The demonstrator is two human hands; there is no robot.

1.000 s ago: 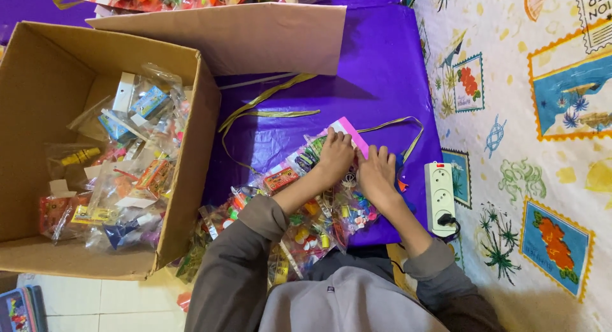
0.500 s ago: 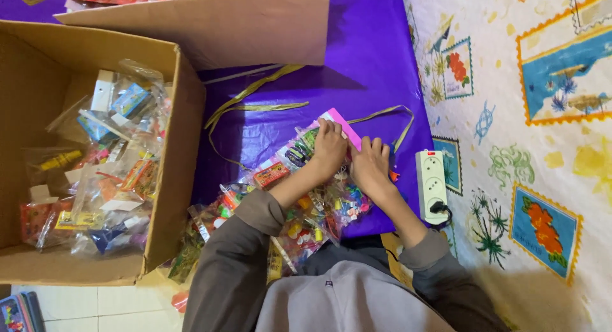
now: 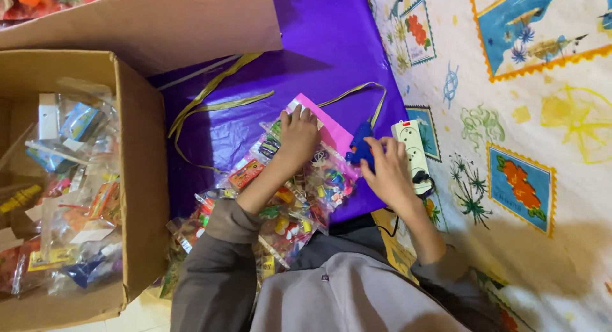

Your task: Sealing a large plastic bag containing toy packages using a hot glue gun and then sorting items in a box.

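Now my right hand (image 3: 389, 173) is nearer the blue glue gun (image 3: 361, 147).
It curls on the gun's right side; my left hand (image 3: 298, 136) lies flat on the pink-topped clear packet (image 3: 319, 160), left of it.

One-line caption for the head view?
Left hand presses a pink-topped clear packet on purple sheet; right hand grips blue tool.

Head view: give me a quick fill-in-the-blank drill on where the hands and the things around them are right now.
1. The left hand presses on a clear packet with a ____ card top.
2. The right hand is at a blue tool beside the white ____.
3. The open cardboard box holds small ____.
4. The sheet under the packets is ____.

Missing words: pink; power strip; packets; purple
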